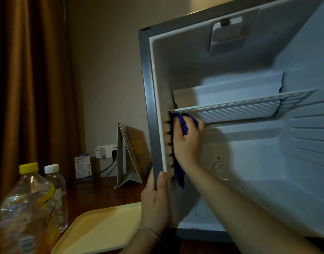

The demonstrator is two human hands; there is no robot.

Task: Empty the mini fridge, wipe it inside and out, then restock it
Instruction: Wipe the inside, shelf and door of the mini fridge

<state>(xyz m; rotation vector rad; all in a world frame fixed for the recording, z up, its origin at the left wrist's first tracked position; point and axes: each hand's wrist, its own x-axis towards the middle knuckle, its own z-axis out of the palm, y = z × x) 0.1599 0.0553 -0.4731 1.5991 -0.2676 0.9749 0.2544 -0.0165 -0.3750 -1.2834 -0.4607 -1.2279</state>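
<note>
The mini fridge stands open on the right, grey outside and white inside, with nothing on its white wire shelf. My right hand grips a blue cloth and presses it against the inner left wall just under the shelf's front corner; a strip of cloth hangs down past my wrist. My left hand grips the fridge's left front edge, thumb on the white door seal.
Two clear plastic bottles, one yellow-capped and one white-capped, stand at the lower left on the dark wooden table. A pale yellow tray lies beside the fridge. Behind are a folded card stand, a small carton, a wall plug and brown curtains.
</note>
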